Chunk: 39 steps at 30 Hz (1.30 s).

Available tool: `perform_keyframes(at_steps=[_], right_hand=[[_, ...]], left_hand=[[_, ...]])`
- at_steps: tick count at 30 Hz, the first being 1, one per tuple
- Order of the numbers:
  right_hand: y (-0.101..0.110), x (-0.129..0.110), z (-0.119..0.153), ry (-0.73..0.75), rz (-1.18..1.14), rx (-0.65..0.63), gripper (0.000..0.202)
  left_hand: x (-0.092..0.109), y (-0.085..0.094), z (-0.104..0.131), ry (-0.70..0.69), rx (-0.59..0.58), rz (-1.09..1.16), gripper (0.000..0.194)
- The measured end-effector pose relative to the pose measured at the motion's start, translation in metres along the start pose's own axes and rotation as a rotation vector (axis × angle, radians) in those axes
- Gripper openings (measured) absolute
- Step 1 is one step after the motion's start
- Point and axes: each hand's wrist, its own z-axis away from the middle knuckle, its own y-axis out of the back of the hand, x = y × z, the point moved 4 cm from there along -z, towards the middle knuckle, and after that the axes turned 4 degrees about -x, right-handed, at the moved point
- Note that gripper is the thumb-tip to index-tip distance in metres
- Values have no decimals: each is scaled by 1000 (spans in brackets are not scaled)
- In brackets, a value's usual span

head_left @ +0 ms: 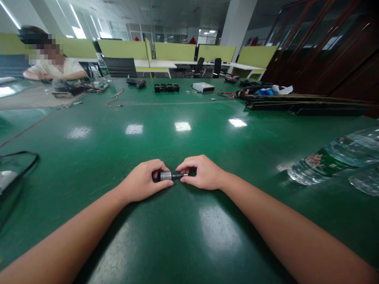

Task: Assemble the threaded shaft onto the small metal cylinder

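My left hand (146, 179) is closed around a small cylindrical tool with a silver band (166, 176), its black rear end partly hidden in the palm. A narrower black section and a thin metal shaft point from it to the right. My right hand (201, 172) is curled around that thin end, thumb below and fingers above, and the shaft's tip shows between them. The tool lies level, just over or on the green tabletop (166, 228); I cannot tell whether it touches. Its exact kind is too small to make out.
Water bottles (328, 161) lie at the right. A black cable (32, 154) loops at the left edge. Farther back are a power drill (136, 83), a black block (166, 88), a silver box (203, 87) and long dark strips (272, 104). A person (56, 67) sits at the far left.
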Motion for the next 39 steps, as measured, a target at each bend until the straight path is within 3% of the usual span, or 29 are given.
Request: perform_keyframes(at_steps=[3, 9, 39], right_hand=[[-4, 0, -1, -20, -33, 0, 28], [-5, -1, -3, -15, 7, -22, 19], [-7, -6, -2, 77, 104, -32, 17]], left_hand=[[0, -1, 0, 4, 1, -2, 27], [0, -1, 0, -6, -17, 26, 28], [2, 0, -1, 15, -19, -17, 27]])
